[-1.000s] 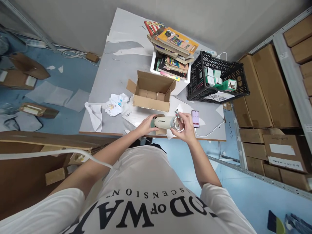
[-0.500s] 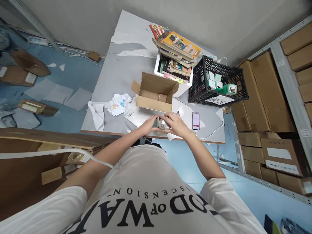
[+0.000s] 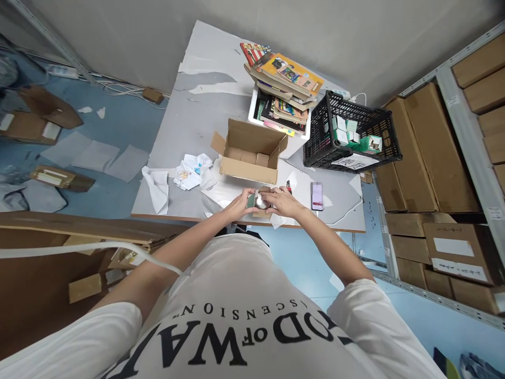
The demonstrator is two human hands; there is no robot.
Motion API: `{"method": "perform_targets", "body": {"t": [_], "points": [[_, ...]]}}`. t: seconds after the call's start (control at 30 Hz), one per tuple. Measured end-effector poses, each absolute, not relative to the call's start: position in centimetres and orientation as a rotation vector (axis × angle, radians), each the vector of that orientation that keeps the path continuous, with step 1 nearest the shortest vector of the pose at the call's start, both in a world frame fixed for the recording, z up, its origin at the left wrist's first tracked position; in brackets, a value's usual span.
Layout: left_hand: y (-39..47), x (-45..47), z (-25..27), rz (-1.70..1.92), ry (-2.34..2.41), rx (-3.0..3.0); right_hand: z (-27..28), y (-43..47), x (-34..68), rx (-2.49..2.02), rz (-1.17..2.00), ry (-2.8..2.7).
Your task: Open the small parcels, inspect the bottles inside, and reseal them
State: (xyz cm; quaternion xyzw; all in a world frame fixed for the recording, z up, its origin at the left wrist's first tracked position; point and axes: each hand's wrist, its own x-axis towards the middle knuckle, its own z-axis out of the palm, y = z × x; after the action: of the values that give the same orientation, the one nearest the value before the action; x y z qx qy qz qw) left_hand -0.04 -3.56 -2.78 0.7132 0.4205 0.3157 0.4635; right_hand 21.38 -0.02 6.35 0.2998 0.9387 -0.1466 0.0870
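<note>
Near the table's front edge, a small carton (image 3: 251, 200) with a green side and open cardboard flaps is between my hands. A shiny, round silver object (image 3: 261, 200) shows in its opening; its exact kind I cannot make out. My left hand (image 3: 239, 205) grips the carton's left side, thumb and fingers closed on it. From the right, the bent fingers of my right hand (image 3: 284, 203) lie over the carton's edge and the silver object, partly hiding both. Just beyond them stands an open cardboard box (image 3: 248, 171).
Crumpled paper (image 3: 191, 172) lies left of the box. Behind are a white bin (image 3: 256, 111) piled with books and a black crate (image 3: 349, 163) of small green-and-white cartons. A phone (image 3: 316, 196) with a cable lies right. Shelves of boxes (image 3: 445, 247) flank the right side.
My right hand's fingers have shifted and flattened over the carton, and more of its green side and flap shows. My left hand keeps its grip.
</note>
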Motion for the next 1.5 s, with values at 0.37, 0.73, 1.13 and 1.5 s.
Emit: {"method": "perform_targets", "body": {"t": [0.37, 0.73, 1.13, 1.5], "points": [[-3.1, -1.7, -1.2, 0.6, 0.839, 2.114, 1.1, -6.0, 25.7, 1.42, -0.951, 3.012], [-4.5, 0.6, -2.1, 0.751, 1.139, 1.806, 0.3, -2.7, 21.5, 1.653, -1.026, 2.993], [-2.7, -0.6, -1.0, 0.532, 1.147, 1.88, 1.8, -1.7, 21.5, 1.185, -0.425, 2.931], [-4.8, -4.4, -1.9, 0.493, 1.452, 1.788, 22.9, 9.8, 40.3, 2.312, 0.571, 3.143]]}}
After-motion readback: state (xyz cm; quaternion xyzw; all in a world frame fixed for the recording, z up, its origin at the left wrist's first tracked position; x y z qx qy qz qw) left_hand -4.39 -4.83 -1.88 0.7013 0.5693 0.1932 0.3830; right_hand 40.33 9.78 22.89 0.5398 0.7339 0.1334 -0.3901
